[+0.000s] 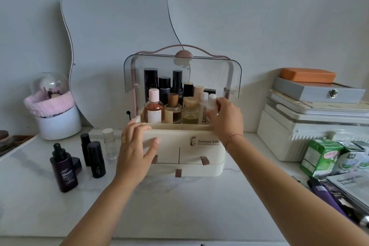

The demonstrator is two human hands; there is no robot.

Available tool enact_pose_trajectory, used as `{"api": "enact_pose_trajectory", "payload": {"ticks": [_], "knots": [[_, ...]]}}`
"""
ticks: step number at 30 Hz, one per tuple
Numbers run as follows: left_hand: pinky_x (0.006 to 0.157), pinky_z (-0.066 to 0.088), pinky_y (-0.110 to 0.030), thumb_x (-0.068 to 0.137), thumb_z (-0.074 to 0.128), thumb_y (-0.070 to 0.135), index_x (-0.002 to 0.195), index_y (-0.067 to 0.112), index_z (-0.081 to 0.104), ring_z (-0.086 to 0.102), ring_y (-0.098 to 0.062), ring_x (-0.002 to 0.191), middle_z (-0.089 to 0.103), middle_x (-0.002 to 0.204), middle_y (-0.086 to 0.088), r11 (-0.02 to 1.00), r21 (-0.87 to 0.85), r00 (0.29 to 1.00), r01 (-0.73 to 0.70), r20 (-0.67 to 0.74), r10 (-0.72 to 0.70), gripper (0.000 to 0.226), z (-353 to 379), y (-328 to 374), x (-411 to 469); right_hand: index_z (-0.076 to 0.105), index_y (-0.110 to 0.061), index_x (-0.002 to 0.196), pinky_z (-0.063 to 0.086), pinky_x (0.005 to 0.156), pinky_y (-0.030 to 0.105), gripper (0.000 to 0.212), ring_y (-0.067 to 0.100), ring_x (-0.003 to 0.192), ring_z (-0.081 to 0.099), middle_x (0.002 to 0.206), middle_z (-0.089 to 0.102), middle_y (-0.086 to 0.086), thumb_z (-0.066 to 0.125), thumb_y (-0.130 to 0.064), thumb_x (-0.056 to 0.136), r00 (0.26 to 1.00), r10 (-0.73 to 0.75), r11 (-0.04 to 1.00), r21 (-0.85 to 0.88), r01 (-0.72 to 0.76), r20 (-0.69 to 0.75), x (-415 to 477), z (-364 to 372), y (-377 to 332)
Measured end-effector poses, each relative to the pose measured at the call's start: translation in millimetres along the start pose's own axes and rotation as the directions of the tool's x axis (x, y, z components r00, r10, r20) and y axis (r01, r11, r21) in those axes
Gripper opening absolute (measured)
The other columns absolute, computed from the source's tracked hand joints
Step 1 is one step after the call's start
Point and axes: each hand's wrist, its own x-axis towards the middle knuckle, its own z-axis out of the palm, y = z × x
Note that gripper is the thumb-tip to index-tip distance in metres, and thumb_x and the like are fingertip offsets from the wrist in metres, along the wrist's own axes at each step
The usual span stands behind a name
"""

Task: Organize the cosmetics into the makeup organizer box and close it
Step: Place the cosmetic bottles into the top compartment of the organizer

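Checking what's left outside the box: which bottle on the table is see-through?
The clear bottle with the cream cap, standing nearest the organizer; the other three are dark and opaque.

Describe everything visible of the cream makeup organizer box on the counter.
The makeup organizer box is cream plastic, upright on the counter. Its smoky clear lid is swung up under a pink handle. The top tray holds upright bottles; below are drawers with brown pull tabs. The left hand grips its front left corner; the right hand holds a small white bottle over the tray.
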Motion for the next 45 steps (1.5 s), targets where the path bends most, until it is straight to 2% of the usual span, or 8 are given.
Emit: {"api": "enact_pose_trajectory", "payload": {"ticks": [6,10,17,24,27,31,35,45], "knots": [[0.102,0.022,-0.024,0.086,0.039,0.053,0.114,0.016,0.051,0.021,-0.016,0.139,0.043,0.129,-0.002,1.0,-0.013,1.0,-0.006,-0.013,0.006,0.048,0.5,-0.3,-0.4,0.058,-0.013,0.111,0.04,0.067,0.028,0.025,0.024,0.087,0.059,0.112,0.06,0.005,0.059,-0.019,0.087,0.99,0.016,0.999,0.053,-0.009,-0.141,-9.6,7.0,6.5],[0.101,0.021,-0.021,0.086,0.039,0.052,0.114,0.016,0.051,0.022,-0.017,0.139,0.044,0.128,-0.001,1.0,-0.014,1.0,-0.018,-0.023,0.017,0.047,1.4,-0.8,0.2,0.054,-0.015,0.114,0.037,0.061,0.027,0.029,0.022,0.083,0.055,0.105,0.059,0.002,0.06,-0.02,0.086,0.968,-0.022,1.0,0.015,0.027,-0.25,-12.9,8.6,10.6],[0.1,0.025,-0.025,0.087,0.041,0.051,0.115,0.018,0.049,0.019,-0.014,0.139,0.04,0.131,0.0,1.0,-0.002,1.0,-0.011,-0.026,0.011,0.043,1.1,0.0,-0.2,0.055,-0.016,0.108,0.046,0.067,0.031,0.023,0.021,0.086,0.058,0.09,0.062,-0.002,0.054,-0.03,0.09,0.988,0.065,0.995,0.087,-0.053,-0.142,-14.8,7.5,10.3],[0.104,0.012,-0.005,0.091,0.051,0.034,0.129,0.022,0.046,0.012,-0.002,0.142,0.036,0.144,0.007,0.998,-0.067,1.0,0.017,0.027,-0.015,0.04,-18.3,12.7,-6.3,0.062,-0.017,0.099,0.037,0.092,0.035,0.013,0.021,0.092,0.058,0.097,0.066,-0.002,0.06,-0.021,0.086,0.943,-0.327,0.945,-0.02,0.327,-0.062,-76.3,25.6,-15.9],[0.109,0.027,-0.018,0.089,0.058,0.028,0.127,0.016,0.052,0.037,-0.008,0.131,0.048,0.136,0.002,0.999,-0.035,0.976,-0.003,-0.216,-0.005,0.04,-47.1,7.2,-25.6,0.059,-0.019,0.114,0.021,0.11,0.033,0.028,0.022,0.109,0.054,0.113,0.063,-0.001,0.061,-0.028,0.088,0.905,-0.426,0.899,-0.117,0.422,-0.009,-95.9,36.5,-13.4],[0.096,0.04,-0.029,0.076,0.073,0.021,0.117,0.017,0.051,0.042,-0.01,0.111,0.048,0.118,0.001,0.951,-0.153,0.749,0.268,-0.587,-0.306,0.047,-89.2,-32.7,-59.2,0.055,-0.016,0.122,0.009,0.116,0.031,0.04,0.026,0.115,0.049,0.118,0.061,0.004,0.065,-0.024,0.084,0.893,-0.449,0.885,-0.159,0.438,-0.032,-100.2,43.5,-10.4],[0.098,0.032,-0.028,0.075,0.075,0.02,0.129,0.016,0.045,0.04,-0.015,0.121,0.046,0.127,0.002,0.838,-0.219,0.768,0.5,-0.334,-0.546,0.061,-102.5,-74.3,-69.1,0.056,-0.013,0.117,0.011,0.115,0.035,0.035,0.031,0.109,0.05,0.111,0.061,0.008,0.063,-0.021,0.084,0.894,-0.439,0.891,-0.176,0.419,-0.089,-100.1,49.5,-14.4],[0.072,0.04,-0.008,0.084,0.067,0.021,0.118,0.02,0.057,0.062,-0.013,0.096,0.065,0.105,0.004,0.786,-0.263,0.78,0.56,-0.154,-0.607,0.035,-104.5,-95.9,-72.5,0.054,-0.012,0.121,0.014,0.116,0.038,0.043,0.03,0.111,0.05,0.115,0.06,0.007,0.066,-0.022,0.08,0.898,-0.439,0.885,-0.186,0.427,-0.028,-101.8,45.3,-14.0]]}}
